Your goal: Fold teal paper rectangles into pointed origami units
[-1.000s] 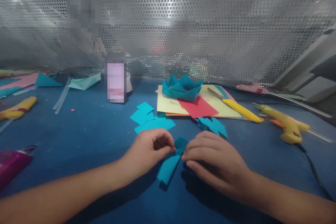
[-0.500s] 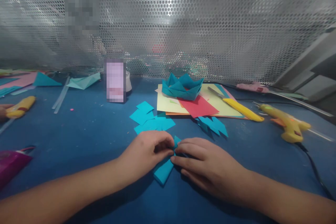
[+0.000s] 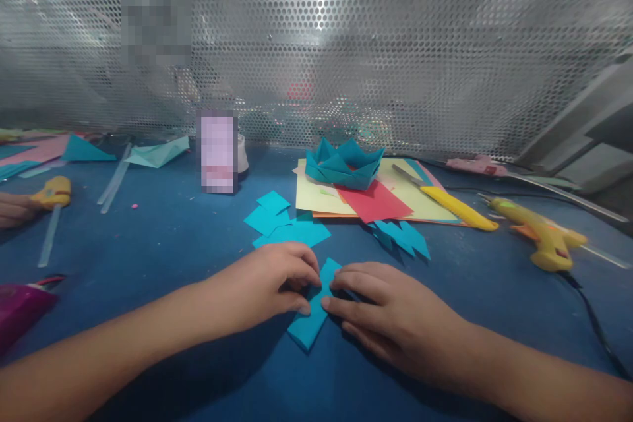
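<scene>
A folded strip of blue paper (image 3: 319, 303) lies slantwise on the table between my two hands. My left hand (image 3: 277, 283) rests at its left edge, thumb and fingers apart and curved, the fingertips touching the strip. On the other side, my right hand (image 3: 386, 310) has its thumb and fingers on the strip's right edge, holding it against the table. Some of the right fingertips' contact is hidden under the hand. Just beyond lie blue paper pieces (image 3: 291, 234) on the left and a pointed, folded blue paper piece (image 3: 403, 237) on the right.
A blue folded paper crown (image 3: 346, 168) and red paper (image 3: 374, 201) sit on stacked coloured sheets (image 3: 316, 198). Nearby are a yellow utility knife (image 3: 457, 208) with its blade out and a corded yellow glue gun (image 3: 544, 237). Another person's hand (image 3: 17, 209) holds a yellow tool (image 3: 55, 192).
My left hand has loosened its pinch and moved slightly left, showing more of the strip. My right hand stays put. The other person's hand has turned the yellow tool.
</scene>
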The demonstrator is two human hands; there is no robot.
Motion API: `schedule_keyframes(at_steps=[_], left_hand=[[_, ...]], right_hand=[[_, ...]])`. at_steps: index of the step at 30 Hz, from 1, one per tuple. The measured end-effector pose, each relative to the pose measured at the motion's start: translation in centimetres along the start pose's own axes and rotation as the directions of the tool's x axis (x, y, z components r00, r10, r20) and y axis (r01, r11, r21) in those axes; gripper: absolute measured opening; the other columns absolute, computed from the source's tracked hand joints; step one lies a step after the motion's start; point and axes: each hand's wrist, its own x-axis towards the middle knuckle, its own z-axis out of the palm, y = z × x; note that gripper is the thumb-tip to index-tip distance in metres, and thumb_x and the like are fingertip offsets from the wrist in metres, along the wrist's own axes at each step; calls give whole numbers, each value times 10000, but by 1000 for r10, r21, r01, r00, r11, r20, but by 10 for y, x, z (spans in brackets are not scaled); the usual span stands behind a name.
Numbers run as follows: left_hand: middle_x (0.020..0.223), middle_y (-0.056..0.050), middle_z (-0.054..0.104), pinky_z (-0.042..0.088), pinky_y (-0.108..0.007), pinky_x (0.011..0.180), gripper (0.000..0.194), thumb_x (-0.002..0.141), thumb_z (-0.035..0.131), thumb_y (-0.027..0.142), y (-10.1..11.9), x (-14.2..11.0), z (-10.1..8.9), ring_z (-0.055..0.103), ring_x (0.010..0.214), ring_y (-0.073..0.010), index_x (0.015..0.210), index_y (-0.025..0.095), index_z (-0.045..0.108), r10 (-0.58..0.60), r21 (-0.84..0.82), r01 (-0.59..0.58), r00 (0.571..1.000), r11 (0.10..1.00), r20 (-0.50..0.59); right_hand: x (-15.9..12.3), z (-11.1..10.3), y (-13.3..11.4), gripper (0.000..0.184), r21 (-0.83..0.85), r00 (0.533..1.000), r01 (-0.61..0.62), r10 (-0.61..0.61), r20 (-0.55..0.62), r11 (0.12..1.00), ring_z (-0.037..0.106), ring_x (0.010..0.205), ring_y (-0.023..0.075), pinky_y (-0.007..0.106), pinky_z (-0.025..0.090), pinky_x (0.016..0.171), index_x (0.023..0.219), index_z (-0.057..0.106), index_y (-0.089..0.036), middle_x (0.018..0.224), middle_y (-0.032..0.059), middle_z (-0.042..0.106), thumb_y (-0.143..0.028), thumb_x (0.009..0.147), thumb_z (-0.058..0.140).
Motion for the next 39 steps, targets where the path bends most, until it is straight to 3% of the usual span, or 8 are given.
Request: schedule_keyframes(at_steps=[8, 15, 21, 29, 39], left_hand=[[1098, -27, 593, 460, -209, 656, 192, 778, 618, 70, -3, -4, -5, 598, 846, -149, 893, 210, 681, 21, -68, -18, 998, 998, 53], [1117, -42, 592, 484, -247, 721, 227, 788, 615, 76, -4, -4, -5, 605, 853, -155, 960, 207, 684, 16, -83, -12, 998, 997, 56], [1185, -51, 565, 493, -273, 788, 302, 750, 705, 141, -3, -11, -10, 597, 906, -167, 1036, 224, 657, 29, -126, -16, 995, 992, 97], [1230, -44, 530, 481, -275, 776, 329, 738, 735, 167, -5, -15, -8, 586, 935, -176, 1042, 236, 631, 37, -134, -24, 994, 991, 98], [1263, -29, 504, 470, -275, 814, 455, 737, 758, 230, 0, -14, -7, 573, 961, -178, 1161, 272, 601, -10, -75, 21, 990, 997, 143]], right_hand=[[-1, 1, 0, 264, -34, 1000, 18, -18, -17, 999, 593, 954, 204, 347, 493, 839, 1113, 643, -186, 991, 104, 636, -194, 936, 446], [1, 2, -2, 285, -74, 997, 39, -34, 71, 997, 570, 971, 231, 383, 483, 835, 1200, 596, -257, 978, 97, 616, -291, 950, 464], [1, 3, -3, 307, -102, 991, 46, -32, 131, 994, 544, 1022, 239, 386, 461, 874, 1235, 568, -263, 1013, 100, 608, -304, 941, 489], [4, 1, -5, 319, -144, 980, 99, -71, 184, 985, 559, 940, 241, 385, 470, 817, 1243, 555, -254, 956, 102, 609, -347, 947, 482], [3, 1, -4, 332, -151, 982, 108, -82, 169, 983, 563, 952, 242, 393, 479, 813, 1249, 545, -259, 973, 101, 618, -370, 940, 494]])
